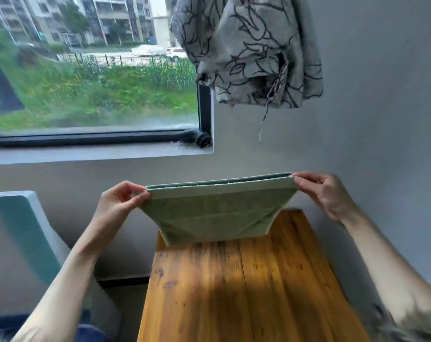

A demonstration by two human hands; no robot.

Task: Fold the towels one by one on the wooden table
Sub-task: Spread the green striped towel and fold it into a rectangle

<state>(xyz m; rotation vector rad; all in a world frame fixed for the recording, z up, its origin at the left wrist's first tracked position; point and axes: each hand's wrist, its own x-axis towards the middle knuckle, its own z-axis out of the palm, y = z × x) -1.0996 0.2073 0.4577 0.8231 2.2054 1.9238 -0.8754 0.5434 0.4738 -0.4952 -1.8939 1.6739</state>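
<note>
A pale green towel (216, 213), doubled over, hangs stretched in the air above the far end of the wooden table (246, 292). My left hand (118, 201) pinches its upper left corner. My right hand (325, 193) pinches the upper right corner. The top edges lie together in a straight line between both hands. The towel's lower fold hangs at about the level of the tabletop's far end.
A grey wall stands right behind the table. A window (93, 70) with a sill is at upper left. A patterned curtain (249, 50) is bunched at the top. A white-and-teal object (24, 233) stands to the left of the table.
</note>
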